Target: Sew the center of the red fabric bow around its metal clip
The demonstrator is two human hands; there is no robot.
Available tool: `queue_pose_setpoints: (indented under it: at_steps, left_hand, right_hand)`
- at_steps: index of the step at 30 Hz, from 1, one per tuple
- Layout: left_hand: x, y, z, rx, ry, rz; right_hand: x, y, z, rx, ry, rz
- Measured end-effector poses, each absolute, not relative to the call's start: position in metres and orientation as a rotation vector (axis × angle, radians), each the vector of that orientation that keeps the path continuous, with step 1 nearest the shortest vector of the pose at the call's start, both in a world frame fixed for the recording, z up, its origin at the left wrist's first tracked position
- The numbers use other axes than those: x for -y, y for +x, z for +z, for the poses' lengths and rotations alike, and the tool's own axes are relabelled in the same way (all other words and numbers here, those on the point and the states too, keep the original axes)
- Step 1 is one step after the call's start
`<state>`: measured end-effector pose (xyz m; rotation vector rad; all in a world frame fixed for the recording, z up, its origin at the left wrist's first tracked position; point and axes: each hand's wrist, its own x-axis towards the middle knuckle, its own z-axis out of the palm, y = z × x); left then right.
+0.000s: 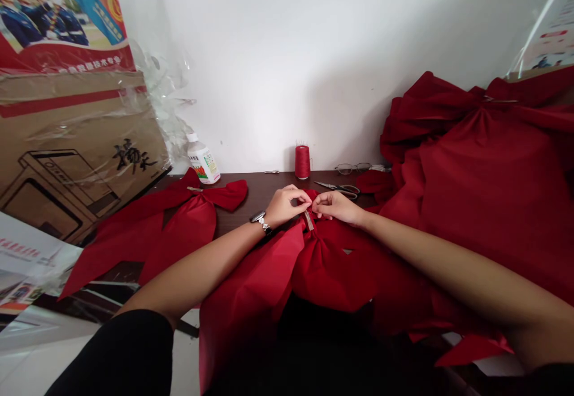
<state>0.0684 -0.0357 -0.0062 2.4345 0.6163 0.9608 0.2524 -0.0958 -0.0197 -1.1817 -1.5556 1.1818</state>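
A large red cloth bow [314, 264] lies on the dark wooden table [260, 188] in front of me. Both hands meet at its gathered middle. My left hand [286, 206], with a watch on the wrist, is closed in a pinch on the red cloth at the knot. My right hand [337, 207] is also closed, its fingertips pinching a small silver metal clip [309, 220] that sits on the gathered middle. A finished red bow [179, 222] with a clip on its knot lies to the left.
A red thread spool [302, 161], scissors [338, 189] and glasses [353, 168] sit near the wall. A white bottle [202, 158] stands at back left beside a cardboard box [76, 145]. A heap of red bows [484, 168] fills the right side.
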Motion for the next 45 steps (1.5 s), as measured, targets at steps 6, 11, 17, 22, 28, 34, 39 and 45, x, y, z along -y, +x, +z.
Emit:
queue_pose_setpoints:
  at_steps: [6,11,17,22,28,34,39,45]
  left_hand:
    - [0.031,0.067,-0.005,-0.505,2.59,0.936]
    - [0.028,0.066,-0.007,-0.529,2.499,0.908]
    - [0.024,0.065,-0.009,-0.55,2.375,0.909]
    - [0.024,0.065,-0.008,-0.562,2.344,0.894]
    - [0.025,0.065,-0.006,-0.57,2.337,0.892]
    - [0.025,0.065,-0.006,-0.58,2.346,0.887]
    - [0.025,0.065,-0.007,-0.569,2.359,0.889]
    - [0.025,0.066,-0.008,-0.556,2.374,0.903]
  right_hand:
    - [0.094,0.254,-0.02,1.562,-1.175,1.207]
    - [0.092,0.257,-0.021,1.564,-1.167,1.211]
    - [0.091,0.259,-0.022,1.519,-1.165,1.181]
    - [0.092,0.256,-0.022,1.494,-1.201,1.156]
    - [0.088,0.257,-0.026,1.495,-1.211,1.159]
    - [0.086,0.258,-0.027,1.492,-1.202,1.171]
    - [0.087,0.258,-0.026,1.512,-1.195,1.17]
    - [0.088,0.256,-0.027,1.558,-1.212,1.081]
